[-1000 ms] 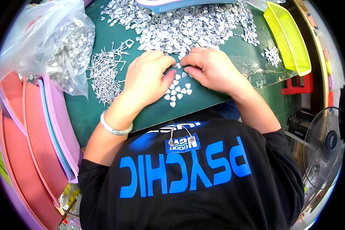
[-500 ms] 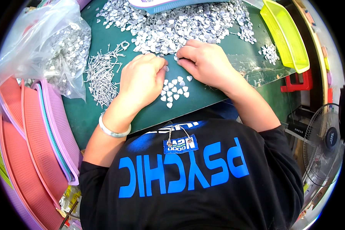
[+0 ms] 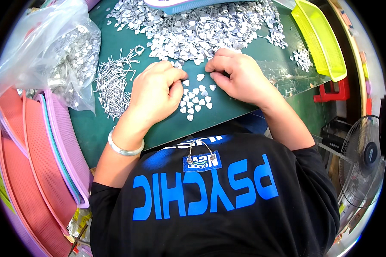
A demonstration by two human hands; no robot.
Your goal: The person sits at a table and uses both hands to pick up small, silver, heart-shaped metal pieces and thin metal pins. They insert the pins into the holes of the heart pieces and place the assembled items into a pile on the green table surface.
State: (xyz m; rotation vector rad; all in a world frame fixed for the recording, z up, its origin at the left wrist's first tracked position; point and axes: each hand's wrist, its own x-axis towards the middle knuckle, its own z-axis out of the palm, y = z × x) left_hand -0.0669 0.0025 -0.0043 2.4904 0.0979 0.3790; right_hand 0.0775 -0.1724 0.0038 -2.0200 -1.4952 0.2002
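Observation:
Both my hands are over the green table (image 3: 154, 137), either side of a small group of silver heart-shaped pieces (image 3: 196, 101). My left hand (image 3: 156, 92), a pale bangle (image 3: 125, 147) on its wrist, has curled fingers, with index and thumb tips drawn together near the group's left edge. Whether a piece sits in that pinch is hidden. My right hand (image 3: 238, 76) is bent the same way at the right, and what its fingertips hold, if anything, cannot be made out. One single heart piece (image 3: 200, 77) lies between the hands. Beyond them spreads a large heap of heart pieces (image 3: 193, 34).
Left of my left hand lies a pile of metal pins (image 3: 113, 88), beside a clear bag of heart pieces (image 3: 73, 60). Stacked plastic baskets (image 3: 38, 158) stand at the left. A yellow-green basket (image 3: 319, 40) and small silver pieces (image 3: 302, 60) are at the right, near a fan (image 3: 364, 158).
My hands have drawn slightly apart, the left one shifting left and the right one rightward. A single heart piece now shows on the table between them, above the small group.

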